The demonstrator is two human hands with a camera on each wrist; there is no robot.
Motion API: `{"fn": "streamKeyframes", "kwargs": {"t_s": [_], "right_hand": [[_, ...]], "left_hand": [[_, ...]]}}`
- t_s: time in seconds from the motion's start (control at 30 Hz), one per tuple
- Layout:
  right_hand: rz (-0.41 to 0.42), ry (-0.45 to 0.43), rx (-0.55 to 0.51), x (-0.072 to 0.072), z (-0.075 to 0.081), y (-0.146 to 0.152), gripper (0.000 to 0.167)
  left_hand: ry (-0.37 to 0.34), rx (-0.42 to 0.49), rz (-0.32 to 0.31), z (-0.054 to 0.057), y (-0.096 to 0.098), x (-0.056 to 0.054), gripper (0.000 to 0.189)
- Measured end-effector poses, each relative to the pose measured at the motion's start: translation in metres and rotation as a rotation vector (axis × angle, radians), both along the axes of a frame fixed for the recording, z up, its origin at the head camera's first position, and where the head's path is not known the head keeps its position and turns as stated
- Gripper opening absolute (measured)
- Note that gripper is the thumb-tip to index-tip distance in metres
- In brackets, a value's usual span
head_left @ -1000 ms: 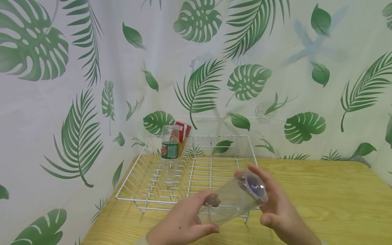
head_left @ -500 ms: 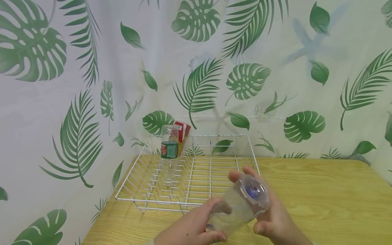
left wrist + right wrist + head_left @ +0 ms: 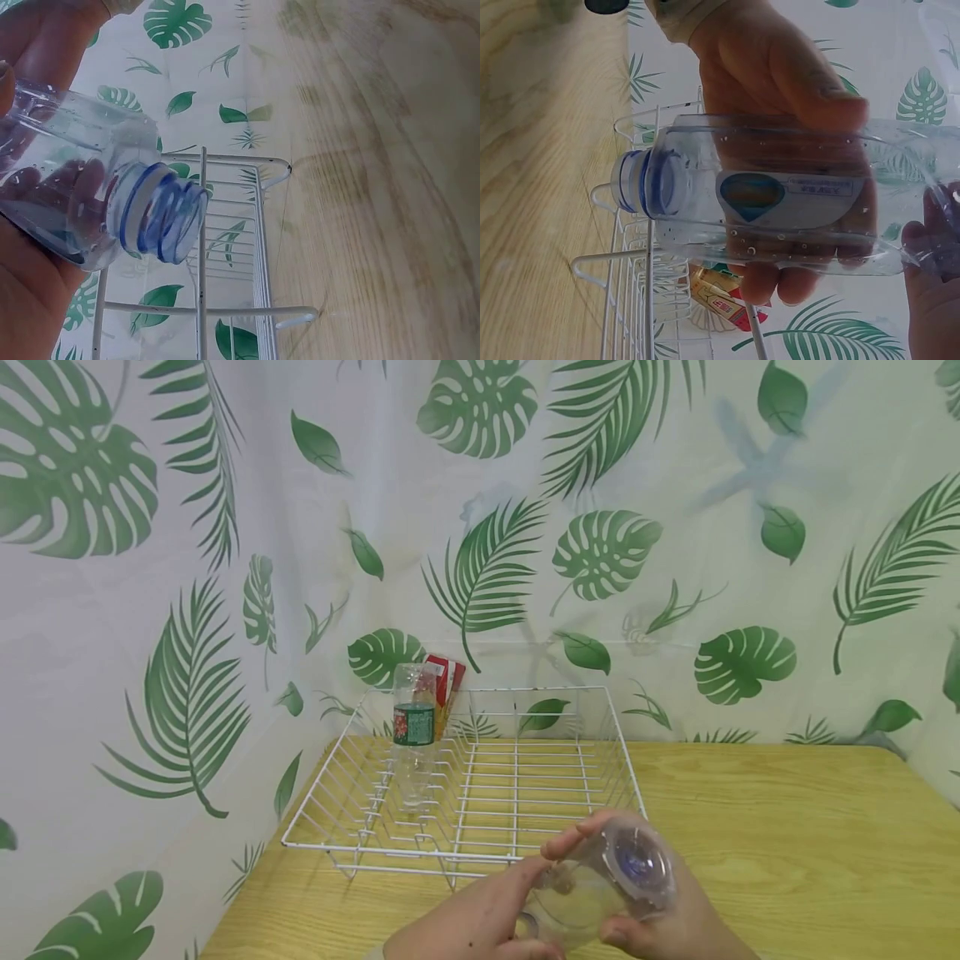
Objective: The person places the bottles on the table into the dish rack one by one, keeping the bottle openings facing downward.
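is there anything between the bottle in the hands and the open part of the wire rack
Nothing visible. The clear bottle is held by the left hand and right hand just in front of the white wire rack. The rack's only occupants, an upturned bottle and a red carton, stand at its far left corner.

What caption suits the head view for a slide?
Both hands, left hand and right hand, hold a clear plastic bottle above the wooden table, before a white wire rack.
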State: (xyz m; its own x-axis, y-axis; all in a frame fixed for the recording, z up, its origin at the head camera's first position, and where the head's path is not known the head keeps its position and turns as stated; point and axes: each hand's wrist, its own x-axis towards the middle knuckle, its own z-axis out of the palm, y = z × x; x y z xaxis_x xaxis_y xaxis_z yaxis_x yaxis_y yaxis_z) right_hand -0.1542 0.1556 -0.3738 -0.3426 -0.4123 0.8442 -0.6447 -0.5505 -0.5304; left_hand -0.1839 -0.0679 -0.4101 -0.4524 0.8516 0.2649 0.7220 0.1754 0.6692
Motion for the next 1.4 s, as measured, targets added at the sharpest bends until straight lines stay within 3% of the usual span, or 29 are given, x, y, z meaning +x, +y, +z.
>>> {"fn": "streamKeyframes", "kwargs": {"t_s": [0.17,0.27,0.47,0.63,0.7,0.8,1.1,1.23,1.4], "right_hand": [[-0.040,0.031,0.030,-0.001,0.000,0.001,0.057],[-0.052,0.055,0.032,-0.002,0.000,0.001,0.058],[-0.027,0.069,-0.005,-0.004,0.004,0.004,0.059],[-0.007,0.051,-0.011,-0.004,0.008,0.006,0.057],[-0.002,0.041,-0.005,-0.003,0.010,0.006,0.055],[0.006,0.025,-0.004,-0.003,0.011,0.008,0.055],[0.055,-0.035,-0.012,-0.003,0.011,0.013,0.054],[0.026,-0.046,-0.012,-0.004,0.010,0.016,0.053],[0.008,-0.060,-0.022,-0.006,0.009,0.019,0.053]], "left_hand": [[-0.072,-0.043,0.053,0.002,-0.002,0.000,0.074],[-0.056,-0.066,0.079,0.005,-0.002,0.001,0.078],[0.032,-0.001,0.059,0.013,-0.003,0.001,0.090],[0.178,-0.048,0.207,0.017,-0.015,-0.002,0.081],[0.196,-0.074,0.277,0.018,-0.023,-0.004,0.078],[0.208,-0.074,0.329,0.019,-0.031,-0.009,0.077],[0.093,-0.074,0.507,0.029,-0.060,-0.028,0.078],[0.063,-0.099,0.642,0.029,-0.086,-0.046,0.082],[0.008,-0.131,0.800,0.021,-0.130,-0.068,0.085]]}}
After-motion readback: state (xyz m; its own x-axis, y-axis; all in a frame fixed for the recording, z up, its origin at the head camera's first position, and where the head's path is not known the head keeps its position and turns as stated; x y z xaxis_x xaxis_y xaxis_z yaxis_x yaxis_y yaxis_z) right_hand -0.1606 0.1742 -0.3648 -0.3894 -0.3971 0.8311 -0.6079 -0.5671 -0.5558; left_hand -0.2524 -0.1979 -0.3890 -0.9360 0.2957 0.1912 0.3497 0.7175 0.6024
